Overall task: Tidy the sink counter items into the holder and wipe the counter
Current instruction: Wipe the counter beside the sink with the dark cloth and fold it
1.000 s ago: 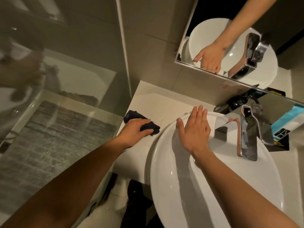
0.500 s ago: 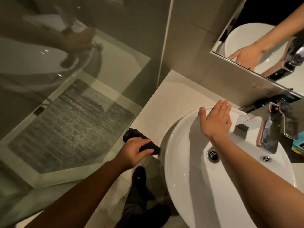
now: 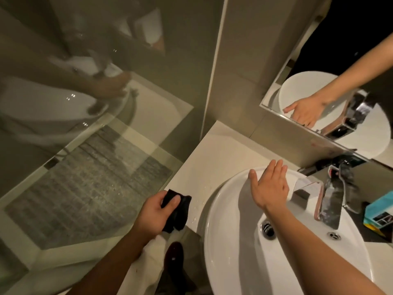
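My left hand [image 3: 152, 211] grips a dark cloth [image 3: 177, 211] at the front edge of the pale counter [image 3: 214, 152], left of the basin. The cloth hangs partly past the counter's edge. My right hand [image 3: 269, 188] lies flat, fingers together, on the far rim of the round white basin [image 3: 223, 241]. It holds nothing. Small water drops dot the counter between the cloth and the basin.
A chrome tap [image 3: 331, 201] stands at the basin's back right. A teal box [image 3: 380, 211] lies on a dark tray at the far right. A mirror [image 3: 331, 92] hangs above. A glass shower screen [image 3: 95, 156] borders the counter's left side.
My left hand has dragged the cloth back along the counter to its front edge, where the cloth now droops over. My right hand has stayed on the basin rim. The view has swung left.
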`<state>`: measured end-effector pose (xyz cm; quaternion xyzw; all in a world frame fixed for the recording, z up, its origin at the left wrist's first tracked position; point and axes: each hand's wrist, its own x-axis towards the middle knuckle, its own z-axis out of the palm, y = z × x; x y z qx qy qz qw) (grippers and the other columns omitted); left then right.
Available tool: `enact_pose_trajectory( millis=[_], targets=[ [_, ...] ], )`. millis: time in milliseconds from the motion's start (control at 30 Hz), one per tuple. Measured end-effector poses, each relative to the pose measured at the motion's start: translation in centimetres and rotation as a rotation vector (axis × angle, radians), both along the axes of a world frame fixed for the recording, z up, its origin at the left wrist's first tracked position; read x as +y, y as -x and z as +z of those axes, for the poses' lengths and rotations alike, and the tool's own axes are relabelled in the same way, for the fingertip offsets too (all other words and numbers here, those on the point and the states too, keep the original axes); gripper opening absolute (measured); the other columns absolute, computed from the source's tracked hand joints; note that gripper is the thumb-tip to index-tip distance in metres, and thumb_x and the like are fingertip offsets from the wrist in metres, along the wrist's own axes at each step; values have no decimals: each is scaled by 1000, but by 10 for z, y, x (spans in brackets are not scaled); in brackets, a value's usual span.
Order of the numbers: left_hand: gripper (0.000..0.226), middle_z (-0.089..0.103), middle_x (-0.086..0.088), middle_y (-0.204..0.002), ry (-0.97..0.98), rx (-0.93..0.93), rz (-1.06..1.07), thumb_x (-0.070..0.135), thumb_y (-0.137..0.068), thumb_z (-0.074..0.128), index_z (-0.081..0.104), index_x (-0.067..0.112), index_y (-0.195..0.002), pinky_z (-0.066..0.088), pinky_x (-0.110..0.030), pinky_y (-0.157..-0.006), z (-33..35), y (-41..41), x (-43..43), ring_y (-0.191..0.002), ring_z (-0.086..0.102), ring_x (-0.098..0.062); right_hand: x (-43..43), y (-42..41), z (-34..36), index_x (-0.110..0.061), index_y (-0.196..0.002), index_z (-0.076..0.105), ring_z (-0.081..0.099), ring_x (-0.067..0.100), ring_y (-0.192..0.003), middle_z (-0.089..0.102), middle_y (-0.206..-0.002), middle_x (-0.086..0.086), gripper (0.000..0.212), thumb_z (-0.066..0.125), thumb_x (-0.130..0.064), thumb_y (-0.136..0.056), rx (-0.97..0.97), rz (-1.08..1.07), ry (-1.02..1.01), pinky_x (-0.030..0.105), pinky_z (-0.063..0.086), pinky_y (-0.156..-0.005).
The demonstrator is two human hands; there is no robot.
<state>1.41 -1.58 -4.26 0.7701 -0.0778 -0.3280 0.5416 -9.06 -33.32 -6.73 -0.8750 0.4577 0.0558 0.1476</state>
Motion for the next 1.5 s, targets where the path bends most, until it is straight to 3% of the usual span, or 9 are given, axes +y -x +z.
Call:
enact_pose_trajectory(
  millis=[100,267,367,567,667,900,1067,1333,1500],
  targets=[
    [11,77,-5,-88,36,-42,-48,28,-94,71,72,17,-94,62,-46,-72,24,-40,-58,-84,75,-21,1,0,2,-10,-161,-6,-14,24,-157,-13,-170,8,87,12,-67,-98,-9,-10,-6,45,5,-127],
    [19,61,6,-69,133,-225,-203,19,-91,75,61,19,-79,48,-20,-58,59,-101,-189,-58,56,3,1,-2,5,-13,-162,-7,-15,23,-156,-14,-170,7,85,13,-66,-99,-43,-30,-4,45,5,-126],
    [16,65,-1,-78,145,-291,-396,26,-91,73,61,16,-93,52,-37,-65,59,-128,-266,-66,58,-11,1,-2,5,-15,-162,-7,-18,21,-156,-16,-170,4,84,15,-66,-99,-61,-44,5,43,4,-125],
    [12,68,3,-96,31,-405,-969,32,-101,57,55,25,-111,50,-34,-80,-7,-118,-348,-84,62,-12,1,-4,3,-18,-162,-8,-25,18,-153,-21,-168,-1,82,13,-66,-99,-56,-51,29,34,-4,-122],
    [34,70,-3,-121,-99,-514,-1206,45,-100,46,58,27,-126,45,-40,-102,-53,-101,-351,-109,63,-23,0,-4,0,-19,-162,-6,-25,17,-154,-21,-168,-2,81,13,-66,-99,-54,-46,42,34,-2,-122],
    [57,48,2,-156,-139,-506,-1275,59,-98,44,54,27,-145,21,-43,-125,-74,-106,-349,-149,32,-27,0,-5,-4,-19,-163,-3,-21,17,-155,-16,-170,-1,81,16,-65,-99,-49,-55,51,37,3,-124],
    [46,47,4,-156,-125,-467,-1242,44,-105,46,53,25,-147,18,-27,-118,-74,-107,-329,-150,30,-21,1,-4,-6,-17,-163,0,-19,18,-155,-14,-170,1,80,17,-64,-100,-40,-59,52,39,6,-124],
    [46,38,8,-161,-168,-423,-1161,44,-106,42,49,30,-149,10,-36,-124,-76,-106,-270,-154,19,-26,2,-4,-8,-15,-163,0,-15,20,-157,-11,-171,3,81,16,-65,-100,-33,-61,68,40,8,-124],
    [52,46,4,-157,-200,-356,-1058,47,-104,44,45,25,-152,20,-45,-124,-80,-99,-233,-152,24,-29,1,-3,-7,-14,-162,-2,-16,19,-156,-11,-171,4,81,17,-63,-101,-31,-55,46,40,3,-124]
  ],
)
